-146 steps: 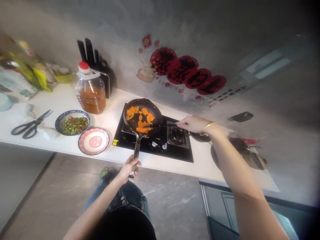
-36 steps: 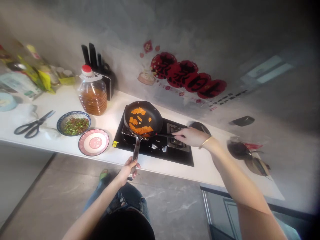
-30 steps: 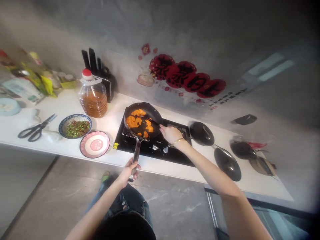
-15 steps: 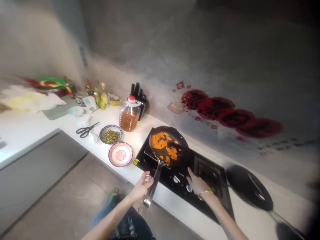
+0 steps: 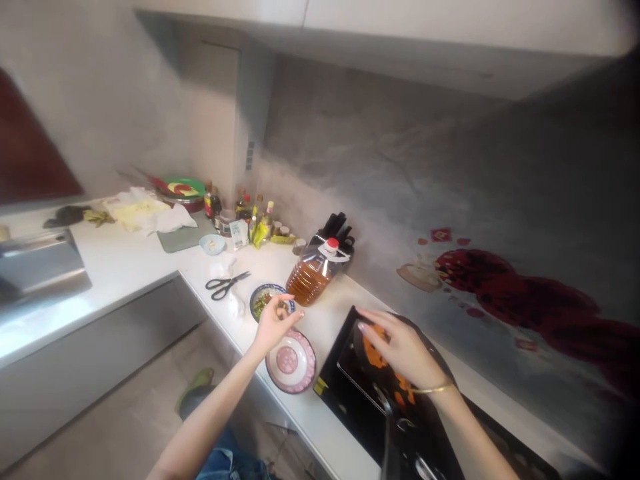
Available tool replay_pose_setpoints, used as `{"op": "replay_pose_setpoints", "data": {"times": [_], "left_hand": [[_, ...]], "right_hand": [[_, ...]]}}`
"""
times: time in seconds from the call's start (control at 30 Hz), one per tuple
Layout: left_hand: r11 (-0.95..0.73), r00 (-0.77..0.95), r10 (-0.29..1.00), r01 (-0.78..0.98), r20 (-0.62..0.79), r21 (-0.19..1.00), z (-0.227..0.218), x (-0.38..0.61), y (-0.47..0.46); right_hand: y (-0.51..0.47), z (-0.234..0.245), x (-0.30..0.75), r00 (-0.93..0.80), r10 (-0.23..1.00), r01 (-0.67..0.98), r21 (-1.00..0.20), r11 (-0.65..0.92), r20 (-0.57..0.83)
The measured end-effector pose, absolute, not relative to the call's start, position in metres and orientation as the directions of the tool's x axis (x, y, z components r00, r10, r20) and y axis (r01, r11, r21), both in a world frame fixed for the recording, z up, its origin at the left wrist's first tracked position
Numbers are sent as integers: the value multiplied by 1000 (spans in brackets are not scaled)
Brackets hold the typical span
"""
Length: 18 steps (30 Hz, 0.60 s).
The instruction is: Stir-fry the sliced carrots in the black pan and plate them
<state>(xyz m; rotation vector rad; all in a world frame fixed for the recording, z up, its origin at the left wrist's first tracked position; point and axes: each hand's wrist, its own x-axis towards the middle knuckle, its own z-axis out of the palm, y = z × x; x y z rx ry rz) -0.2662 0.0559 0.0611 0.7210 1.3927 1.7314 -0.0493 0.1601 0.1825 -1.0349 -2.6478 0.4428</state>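
Observation:
My left hand (image 5: 275, 321) hovers over the near edge of a blue-patterned bowl (image 5: 261, 289) of chopped green and red pieces. Its thumb and fingers are apart, holding nothing. Just below lies a pink-rimmed plate (image 5: 307, 380) with a bare middle. My right hand (image 5: 400, 347) is open above the frying pan (image 5: 427, 340), fingers stretched left, hiding part of the orange slices (image 5: 373, 352) in it. The pan sits on the black stove (image 5: 343, 393), its handle (image 5: 390, 433) pointing towards me. Beyond the bowl stands a large oil jug (image 5: 307, 277) with a red cap.
Black scissors (image 5: 225, 285) lie left of the bowl. Behind the jug is a knife block (image 5: 340, 233). Seasoning bottles (image 5: 243, 208), a small light-blue dish (image 5: 213, 245) and a grey-green board (image 5: 183, 237) are further back. A sink (image 5: 50, 263) is at far left.
The view has swung left. My left hand has moved from beside the pan handle to the bowl. My right hand has gone from near the stove knobs to above the pan.

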Motion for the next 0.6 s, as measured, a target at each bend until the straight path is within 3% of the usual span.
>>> {"op": "replay_pose_setpoints", "data": {"times": [0.1,0.23,0.43,0.6], "left_hand": [[-126,-438,899,-223,16,967,73,-331,72],[-314,-473,857,-163,206,935,131,-422,103],[-540,-314,803,-23,507,841,252,-496,142],[-603,-232,775,6,587,798,286,-528,159]], "right_hand": [[180,218,-142,-658,684,562,-398,725,316],[214,298,-250,-425,733,429,-595,680,531],[251,406,-357,-315,786,257,-750,610,531],[310,443,-413,-263,814,100,-824,557,518]]}}
